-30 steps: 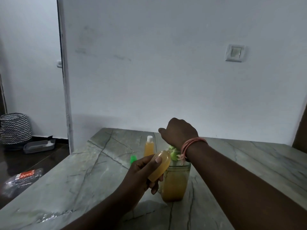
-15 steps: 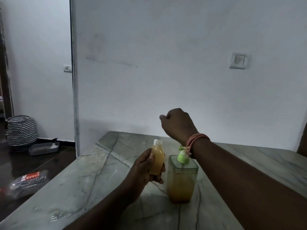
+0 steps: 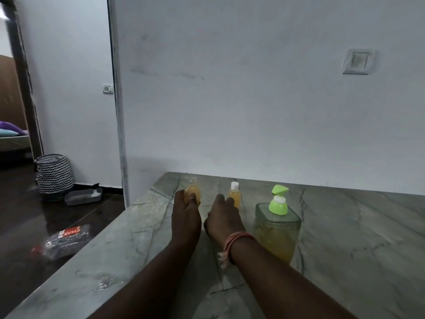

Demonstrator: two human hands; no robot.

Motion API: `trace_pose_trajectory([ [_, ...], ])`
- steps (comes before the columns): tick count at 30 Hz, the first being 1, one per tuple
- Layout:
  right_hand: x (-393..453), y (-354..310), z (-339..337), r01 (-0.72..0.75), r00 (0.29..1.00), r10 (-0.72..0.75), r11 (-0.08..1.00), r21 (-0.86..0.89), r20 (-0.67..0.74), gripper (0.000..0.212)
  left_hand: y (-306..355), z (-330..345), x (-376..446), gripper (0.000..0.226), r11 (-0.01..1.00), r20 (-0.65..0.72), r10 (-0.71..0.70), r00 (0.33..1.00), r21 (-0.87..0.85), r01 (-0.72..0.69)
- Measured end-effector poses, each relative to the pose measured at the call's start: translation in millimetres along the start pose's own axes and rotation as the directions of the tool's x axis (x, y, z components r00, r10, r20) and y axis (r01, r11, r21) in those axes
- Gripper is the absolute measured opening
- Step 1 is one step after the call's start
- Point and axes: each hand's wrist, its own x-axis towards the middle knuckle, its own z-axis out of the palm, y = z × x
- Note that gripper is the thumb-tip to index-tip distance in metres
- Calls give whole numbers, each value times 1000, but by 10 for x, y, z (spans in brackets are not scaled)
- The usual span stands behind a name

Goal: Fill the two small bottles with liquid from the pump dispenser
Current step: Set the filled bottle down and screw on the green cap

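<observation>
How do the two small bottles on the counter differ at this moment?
The uncapped bottle has a bare open neck; the capped bottle wears a white cap. The left hand grips the uncapped bottle, while the capped bottle stands free behind the right hand, which holds nothing visible. The uncapped bottle is farther from the pump dispenser. Both stand upright and hold amber liquid.

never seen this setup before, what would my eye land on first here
Probably the bright green pump top of the pump dispenser, standing right of centre on the marble counter with amber liquid inside. Next, the left hand gripping an uncapped small bottle of the same liquid, with the right hand beside it. Behind that hand stands a white-capped small bottle.
</observation>
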Motion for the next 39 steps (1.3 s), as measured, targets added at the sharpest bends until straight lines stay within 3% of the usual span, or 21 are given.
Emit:
trace_pose_trajectory([
  [5, 72, 199, 219, 69, 998, -69, 996, -47, 4, 46, -24, 39, 36, 12, 999, 17, -34, 999, 0, 34],
  [10, 134, 263, 322, 154, 988, -155, 987, -52, -17, 38, -94, 83, 81, 9, 1000, 6, 14, 1000, 16, -14],
  [17, 159, 143, 238, 145, 989, -143, 986, 82, -34, 33, -95, 94, 95, 11, 999, 11, -49, 999, -10, 49],
  [19, 196, 56, 120, 122, 987, -103, 980, 154, -123, 30, -81, 69, 103, 14, 999, -1, -45, 999, -14, 45],
  [22, 312, -97, -131, 198, 946, -118, 947, 252, -302, 27, -51, 57, 94, 24, 995, 8, -75, 997, -67, 75],
  [25, 382, -193, -307, 269, 948, -184, 898, 348, -260, 38, -26, 76, 68, 29, 985, 59, -83, 995, -147, 91],
  [28, 382, -221, -368, 288, 950, -227, 905, 314, -216, 47, -30, 85, 53, 26, 977, 109, -60, 992, -196, 80],
  [34, 344, -263, -557, 395, 899, -341, 902, 174, -275, 46, -39, 110, 56, 26, 974, 122, -33, 992, -218, 59],
  [39, 336, -294, -788, 381, 918, -371, 923, 52, -140, 35, 7, 123, -4, 34, 965, 193, 29, 981, -261, 22],
])
